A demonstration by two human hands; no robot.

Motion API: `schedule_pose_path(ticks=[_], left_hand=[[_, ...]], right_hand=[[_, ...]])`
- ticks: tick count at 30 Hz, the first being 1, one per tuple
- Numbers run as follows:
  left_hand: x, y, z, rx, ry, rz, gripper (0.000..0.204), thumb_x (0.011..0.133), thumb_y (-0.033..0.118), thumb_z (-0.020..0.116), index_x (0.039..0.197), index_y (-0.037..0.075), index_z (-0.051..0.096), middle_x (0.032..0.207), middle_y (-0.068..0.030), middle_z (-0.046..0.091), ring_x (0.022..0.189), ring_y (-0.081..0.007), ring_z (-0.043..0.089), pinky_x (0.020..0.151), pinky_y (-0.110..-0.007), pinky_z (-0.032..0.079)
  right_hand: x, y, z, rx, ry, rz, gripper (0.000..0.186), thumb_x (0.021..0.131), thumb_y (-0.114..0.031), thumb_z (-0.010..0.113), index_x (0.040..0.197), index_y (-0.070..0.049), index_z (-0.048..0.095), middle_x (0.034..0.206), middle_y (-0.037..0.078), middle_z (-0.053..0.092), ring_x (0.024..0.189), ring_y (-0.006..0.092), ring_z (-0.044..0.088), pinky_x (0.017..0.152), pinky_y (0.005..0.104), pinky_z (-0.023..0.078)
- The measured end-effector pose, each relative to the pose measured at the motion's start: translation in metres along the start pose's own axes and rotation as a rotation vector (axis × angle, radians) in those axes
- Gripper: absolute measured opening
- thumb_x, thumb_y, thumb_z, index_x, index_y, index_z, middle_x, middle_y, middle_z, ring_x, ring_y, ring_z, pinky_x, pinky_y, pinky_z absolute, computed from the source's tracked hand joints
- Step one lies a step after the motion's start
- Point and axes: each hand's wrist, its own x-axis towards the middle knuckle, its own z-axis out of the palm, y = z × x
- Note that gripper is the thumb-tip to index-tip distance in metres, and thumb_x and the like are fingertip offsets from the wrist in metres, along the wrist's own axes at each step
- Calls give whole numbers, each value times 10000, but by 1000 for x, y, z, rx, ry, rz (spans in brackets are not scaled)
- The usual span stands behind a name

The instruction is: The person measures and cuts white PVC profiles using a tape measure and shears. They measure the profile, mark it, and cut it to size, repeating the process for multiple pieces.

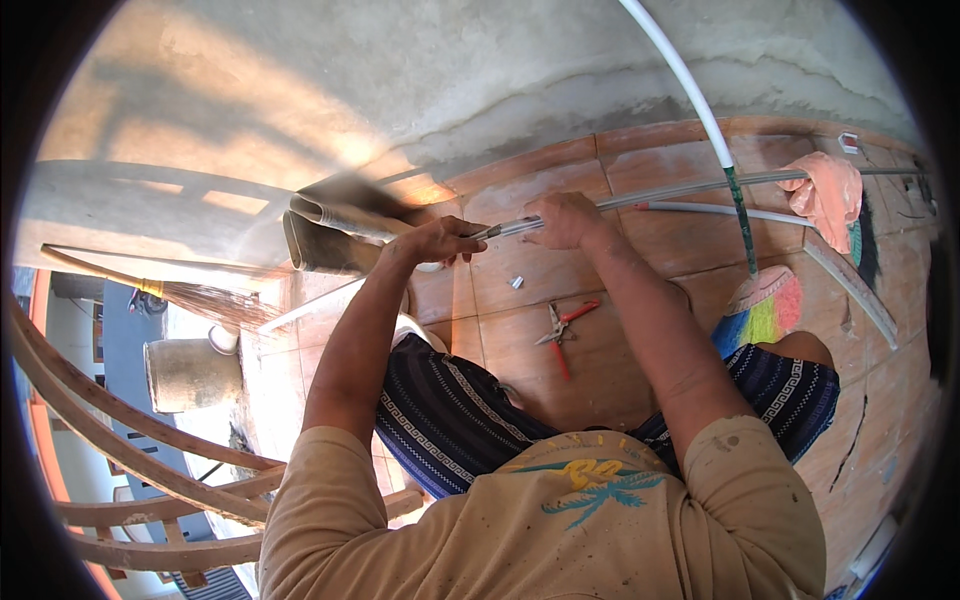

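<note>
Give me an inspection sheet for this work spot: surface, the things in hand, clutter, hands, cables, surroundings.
Surface: terracotta floor tiles, dusty, a crack at right.
Job's things: thin grey pipe lying along the floor, held at its near end by both hands.
Clutter: red-handled pliers; small white fitting; multicoloured broom; pink cloth; straw broom; second white pipe.
Hands: left hand and right hand both closed on the pipe.
Cables: nothing seen.
Surroundings: rough grey cement wall; curved wooden railing; clay pot.
</note>
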Motion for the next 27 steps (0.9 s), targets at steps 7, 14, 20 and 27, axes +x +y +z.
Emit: schedule_pose_path(ticks=[7, 14, 20, 27], left_hand=[[2, 8, -2, 27, 33, 0, 415, 1015, 317, 663, 1376, 114, 680, 779, -38, 684, 617, -112, 608, 563, -300, 501], [4, 19, -3, 100, 13, -70, 373, 1011, 336, 652, 1292, 95, 699, 812, -45, 667, 666, -124, 600, 604, -321, 507], [17, 13, 8, 298, 101, -90, 363, 983, 353, 635, 1112, 16, 680, 927, -164, 719, 817, -294, 695, 765, -439, 555], [13, 16, 14, 373, 402, -45, 418, 933, 383, 694, 1123, 10, 683, 1030, -277, 729, 1010, -440, 706, 900, -517, 548]], right_hand=[[6, 3, 20, -94, 115, -65, 300, 949, -405, 698, 978, -112, 757, 1020, 115, 754, 992, 345, 722, 906, 486, 544], [6, 0, 36, -169, 258, -99, 289, 969, -395, 666, 972, -119, 752, 1009, 82, 736, 1001, 301, 702, 985, 480, 473], [12, -3, 43, -187, 308, -67, 275, 953, -389, 693, 975, -121, 751, 1003, 77, 727, 1052, 291, 681, 990, 493, 465], [33, 0, 36, -127, 399, -94, 281, 926, -342, 737, 1035, -83, 739, 1062, 99, 684, 1125, 296, 627, 986, 487, 470]])
